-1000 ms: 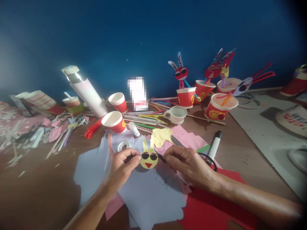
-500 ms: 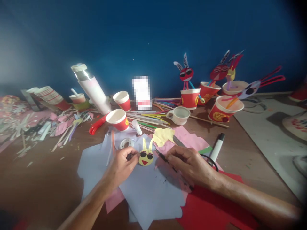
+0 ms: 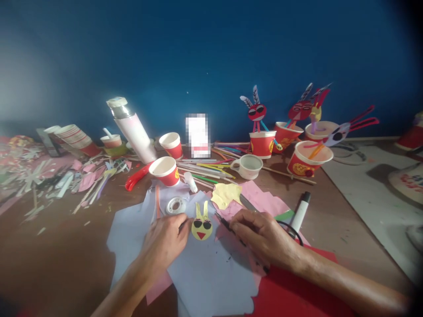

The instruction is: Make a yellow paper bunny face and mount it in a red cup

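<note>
A round yellow paper rabbit face with two upright ears, black eyes and a red triangular mouth lies on pale blue paper. My left hand is at its left edge, with fingers curled together. A dark bit shows by that thumb, and what the fingers hold, if anything, is hidden. Pinched in my right hand is a slim black pen, its tip pointing up and left, a little right of the face and apart from it. A roll of clear tape rests just beyond my left hand.
Red paper cups, a white mug and coloured sticks stand or lie behind. A tilted white flask is at back left, paper scraps further left. Right are a marker, red paper and cups with paper figures.
My left hand's fingers have drawn slightly back from the face, which now sits more upright in view. My right hand keeps its hold on the pen. The whole view has shifted a little.
</note>
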A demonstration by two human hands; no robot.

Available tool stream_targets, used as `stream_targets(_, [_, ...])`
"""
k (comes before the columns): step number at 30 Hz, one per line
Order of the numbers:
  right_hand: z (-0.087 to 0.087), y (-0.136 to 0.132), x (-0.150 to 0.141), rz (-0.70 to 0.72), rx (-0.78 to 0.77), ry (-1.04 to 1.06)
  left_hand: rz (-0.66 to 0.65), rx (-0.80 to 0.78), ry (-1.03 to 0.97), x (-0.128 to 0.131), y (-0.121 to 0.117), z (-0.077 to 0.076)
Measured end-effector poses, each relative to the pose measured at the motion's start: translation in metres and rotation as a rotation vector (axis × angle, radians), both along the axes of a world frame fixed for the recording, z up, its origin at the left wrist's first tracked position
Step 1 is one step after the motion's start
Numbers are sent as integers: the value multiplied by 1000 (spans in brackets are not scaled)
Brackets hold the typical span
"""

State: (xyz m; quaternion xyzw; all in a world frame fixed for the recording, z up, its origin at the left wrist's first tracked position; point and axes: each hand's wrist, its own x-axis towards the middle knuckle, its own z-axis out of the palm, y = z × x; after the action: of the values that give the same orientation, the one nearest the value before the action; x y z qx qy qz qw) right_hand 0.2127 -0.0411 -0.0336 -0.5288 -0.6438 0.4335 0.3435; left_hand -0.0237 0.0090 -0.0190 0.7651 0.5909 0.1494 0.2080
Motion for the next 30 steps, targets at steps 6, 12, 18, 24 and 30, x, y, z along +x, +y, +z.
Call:
stream_targets(6, [11, -12, -7, 176, 190, -184, 40, -336, -574, -5, 1, 12])
stream_targets(12, [3, -22, -18, 360, 468, -453, 142, -961, -1218, 11, -2, 11])
stream_targets(18, [3, -19, -14, 198, 671, -402, -79, -1140, -1444, 23, -19, 0])
stream_targets(24, [-2, -18, -23, 176, 839, -531, -249, -1262, -1553, 29, -34, -14])
stream_targets(30, [-12, -19, -24, 191, 859, -529, -269, -1144, -1169, 19, -33, -8])
